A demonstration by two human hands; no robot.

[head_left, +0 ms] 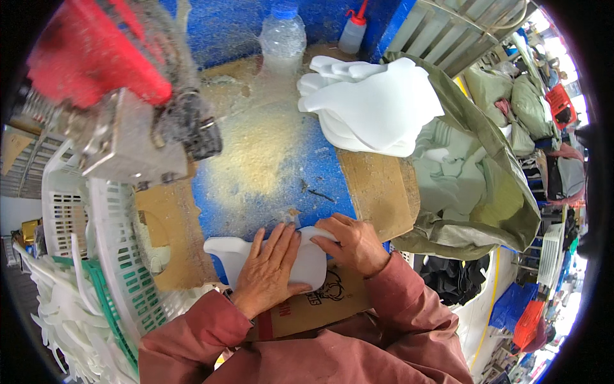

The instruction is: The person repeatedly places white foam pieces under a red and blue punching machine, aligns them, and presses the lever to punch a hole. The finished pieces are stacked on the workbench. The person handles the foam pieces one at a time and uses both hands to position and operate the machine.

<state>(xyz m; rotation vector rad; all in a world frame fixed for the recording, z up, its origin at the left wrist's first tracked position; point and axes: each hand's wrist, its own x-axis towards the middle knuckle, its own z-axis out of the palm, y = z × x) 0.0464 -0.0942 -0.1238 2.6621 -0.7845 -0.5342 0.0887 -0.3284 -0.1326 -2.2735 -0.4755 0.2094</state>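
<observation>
A white, curved flat piece (pixel 312 267), perhaps foam, lies at the near edge of the blue worktop (pixel 214 185). My left hand (pixel 267 269) rests flat on its middle, fingers stretched out. At its right end my right hand (pixel 358 246) is closed, with thumb and fingers gripping the edge. Part of the piece's outline is hidden under both hands. Farther back to the right, a stack of similar white pieces (pixel 384 112) sits on brown cardboard (pixel 378 192). Pale yellow dust (pixel 252 157) covers the middle of the worktop.
A red machine (pixel 96 57) with a metal block overhangs the left. Behind stand a clear bottle (pixel 283 40) and a red-capped squeeze bottle (pixel 353 33). A green sack (pixel 518 211) at right holds white pieces. White baskets (pixel 115 237) and white strips (pixel 73 313) are at left.
</observation>
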